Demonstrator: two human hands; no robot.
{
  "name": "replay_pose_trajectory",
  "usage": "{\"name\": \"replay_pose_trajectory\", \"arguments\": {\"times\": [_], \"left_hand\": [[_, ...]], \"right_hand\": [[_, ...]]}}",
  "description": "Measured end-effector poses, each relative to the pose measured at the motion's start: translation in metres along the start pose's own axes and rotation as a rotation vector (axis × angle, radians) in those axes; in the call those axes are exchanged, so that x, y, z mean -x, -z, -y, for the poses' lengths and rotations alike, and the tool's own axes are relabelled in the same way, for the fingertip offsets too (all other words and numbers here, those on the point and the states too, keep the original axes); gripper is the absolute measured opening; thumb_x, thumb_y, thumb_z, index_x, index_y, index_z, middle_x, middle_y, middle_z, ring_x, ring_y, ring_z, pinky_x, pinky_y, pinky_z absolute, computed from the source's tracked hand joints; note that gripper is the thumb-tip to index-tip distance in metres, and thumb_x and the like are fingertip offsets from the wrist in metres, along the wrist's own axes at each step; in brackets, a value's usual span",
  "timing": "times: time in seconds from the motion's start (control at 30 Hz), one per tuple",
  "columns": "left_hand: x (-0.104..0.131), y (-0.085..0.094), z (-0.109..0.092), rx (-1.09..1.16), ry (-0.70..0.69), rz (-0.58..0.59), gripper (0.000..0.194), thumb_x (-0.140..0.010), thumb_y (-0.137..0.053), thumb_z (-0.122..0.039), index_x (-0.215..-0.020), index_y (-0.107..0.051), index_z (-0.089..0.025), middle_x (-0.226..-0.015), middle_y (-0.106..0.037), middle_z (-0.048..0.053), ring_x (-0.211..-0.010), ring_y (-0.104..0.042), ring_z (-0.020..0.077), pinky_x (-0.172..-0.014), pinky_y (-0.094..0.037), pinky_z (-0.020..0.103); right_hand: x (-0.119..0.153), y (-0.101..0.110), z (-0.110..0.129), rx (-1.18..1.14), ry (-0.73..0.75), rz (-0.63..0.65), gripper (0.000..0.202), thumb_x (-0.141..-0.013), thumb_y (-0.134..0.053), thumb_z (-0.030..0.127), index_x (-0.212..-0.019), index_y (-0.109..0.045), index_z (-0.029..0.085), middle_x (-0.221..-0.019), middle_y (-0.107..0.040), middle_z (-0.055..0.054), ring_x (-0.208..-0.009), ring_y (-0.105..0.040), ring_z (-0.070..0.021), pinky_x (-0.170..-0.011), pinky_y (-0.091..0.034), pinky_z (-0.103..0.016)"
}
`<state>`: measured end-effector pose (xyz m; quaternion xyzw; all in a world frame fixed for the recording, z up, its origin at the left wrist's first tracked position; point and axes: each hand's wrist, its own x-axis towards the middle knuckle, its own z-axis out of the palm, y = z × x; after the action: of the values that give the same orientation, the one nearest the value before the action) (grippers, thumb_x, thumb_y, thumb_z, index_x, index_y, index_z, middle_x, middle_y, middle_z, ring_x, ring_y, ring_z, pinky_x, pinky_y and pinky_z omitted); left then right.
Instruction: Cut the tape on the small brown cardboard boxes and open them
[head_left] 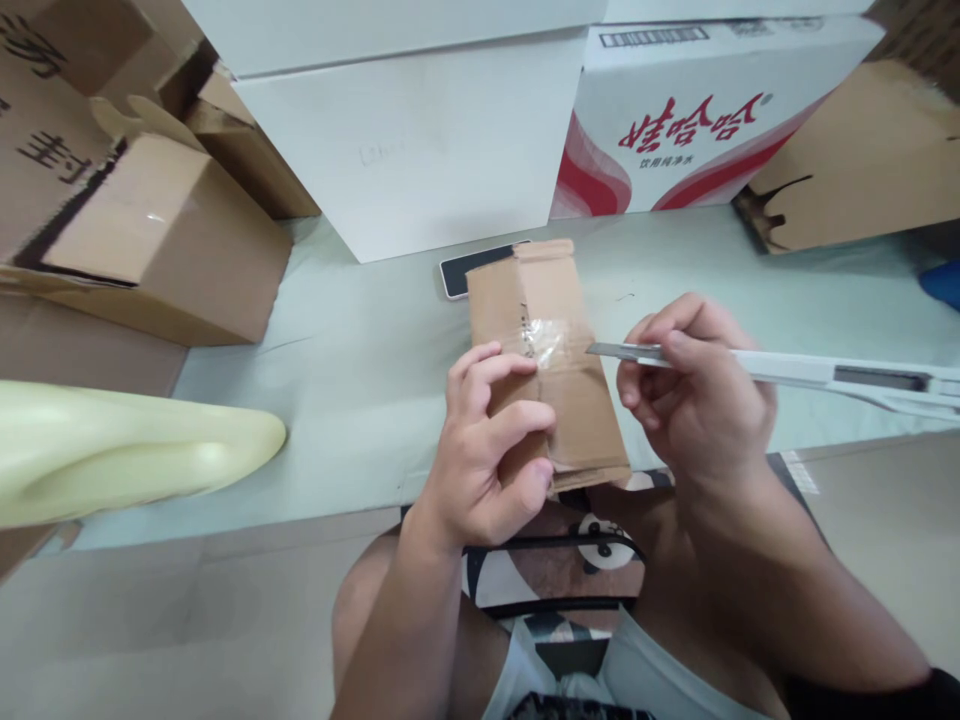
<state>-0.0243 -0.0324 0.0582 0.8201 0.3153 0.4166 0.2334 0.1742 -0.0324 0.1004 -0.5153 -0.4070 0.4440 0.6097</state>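
Observation:
A small brown cardboard box (pixel 574 400) with clear tape across its middle lies at the table's front edge. My left hand (pixel 491 445) rests on its left side, fingers spread and bent over the top, pressing on it. In my right hand (pixel 697 390) is a white utility knife (pixel 795 368), held between thumb and fingers with its blade out. The blade tip points left and is close to the box's right edge near the tape; whether it touches cannot be made out. Behind the box lies a dark phone (pixel 469 272), partly covered by it.
Large white cartons (pixel 420 150) and a red-and-white carton (pixel 697 130) stand at the back. Brown boxes (pixel 217 250) are at the left, another (pixel 862 150) at the right. A pale yellow smooth object (pixel 142 450) juts in from the left over the green tabletop (pixel 345 400).

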Motion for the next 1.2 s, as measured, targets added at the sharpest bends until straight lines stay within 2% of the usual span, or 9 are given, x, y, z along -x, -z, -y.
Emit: {"name": "replay_pose_trajectory", "arguments": {"times": [0.17,0.27,0.4,0.57,0.73,0.87,1.03,1.2], "left_hand": [[0.002,-0.002,0.004,0.067,-0.002,-0.071,0.014,-0.095,-0.047,-0.038,-0.103,-0.053,-0.028,-0.139,-0.046,0.010,-0.141,-0.041,0.0333,-0.127,-0.033,0.063],[0.003,-0.005,0.005,0.129,0.018,-0.083,0.022,-0.102,-0.040,-0.047,-0.104,-0.052,-0.028,-0.140,-0.046,0.010,-0.141,-0.044,0.0327,-0.124,-0.038,0.062],[0.004,-0.006,0.005,0.141,0.033,-0.113,0.030,-0.103,-0.036,-0.052,-0.105,-0.054,-0.028,-0.139,-0.049,0.010,-0.140,-0.047,0.0336,-0.124,-0.039,0.063],[0.002,-0.005,0.003,0.082,0.012,-0.083,0.024,-0.099,-0.043,-0.045,-0.105,-0.058,-0.028,-0.139,-0.052,0.011,-0.140,-0.049,0.0344,-0.125,-0.039,0.064],[-0.001,-0.003,-0.003,0.033,-0.069,-0.016,0.020,-0.091,-0.053,-0.038,-0.106,-0.062,-0.028,-0.137,-0.058,0.011,-0.137,-0.052,0.0349,-0.124,-0.040,0.065],[-0.003,-0.005,-0.004,0.014,-0.111,-0.011,0.020,-0.091,-0.054,-0.036,-0.107,-0.061,-0.027,-0.134,-0.060,0.011,-0.132,-0.056,0.0332,-0.123,-0.041,0.064],[-0.005,-0.008,-0.005,-0.001,-0.150,0.009,0.020,-0.089,-0.056,-0.035,-0.107,-0.061,-0.027,-0.131,-0.062,0.011,-0.130,-0.059,0.0307,-0.124,-0.042,0.061],[-0.005,-0.013,-0.007,-0.003,-0.159,-0.028,0.019,-0.089,-0.054,-0.034,-0.106,-0.060,-0.027,-0.131,-0.062,0.011,-0.126,-0.061,0.0289,-0.123,-0.043,0.060]], "right_hand": [[0.003,0.000,0.003,-0.063,0.071,-0.022,0.018,-0.089,-0.070,0.034,-0.082,-0.054,0.026,-0.063,-0.058,0.005,-0.043,-0.053,-0.0098,-0.034,-0.028,-0.021],[0.005,-0.002,0.005,-0.056,0.062,-0.015,0.020,-0.090,-0.070,0.035,-0.085,-0.053,0.026,-0.063,-0.060,0.006,-0.044,-0.056,-0.0097,-0.035,-0.033,-0.021],[0.006,-0.003,0.006,-0.047,0.055,-0.006,0.023,-0.091,-0.070,0.039,-0.087,-0.052,0.026,-0.062,-0.060,0.006,-0.046,-0.057,-0.0107,-0.037,-0.035,-0.022],[0.008,0.001,0.006,0.082,0.116,0.006,0.025,-0.093,-0.070,0.047,-0.088,-0.056,0.027,-0.064,-0.059,0.004,-0.047,-0.052,-0.0110,-0.040,-0.034,-0.025],[0.011,0.006,0.006,0.324,0.192,-0.025,0.015,-0.095,-0.071,0.039,-0.088,-0.066,0.026,-0.067,-0.058,0.003,-0.049,-0.042,-0.0103,-0.046,-0.034,-0.029],[0.011,0.006,0.008,0.426,0.187,-0.024,0.011,-0.096,-0.071,0.037,-0.090,-0.070,0.027,-0.067,-0.056,0.002,-0.055,-0.045,-0.0127,-0.050,-0.036,-0.029],[0.007,0.005,0.008,0.484,0.229,-0.049,0.010,-0.095,-0.073,0.034,-0.089,-0.071,0.027,-0.079,-0.067,0.000,-0.067,-0.058,-0.0157,-0.060,-0.046,-0.031],[0.003,0.007,0.005,0.508,0.246,-0.055,0.008,-0.092,-0.076,0.032,-0.087,-0.075,0.026,-0.077,-0.072,0.000,-0.068,-0.062,-0.0162,-0.065,-0.050,-0.032]]}}
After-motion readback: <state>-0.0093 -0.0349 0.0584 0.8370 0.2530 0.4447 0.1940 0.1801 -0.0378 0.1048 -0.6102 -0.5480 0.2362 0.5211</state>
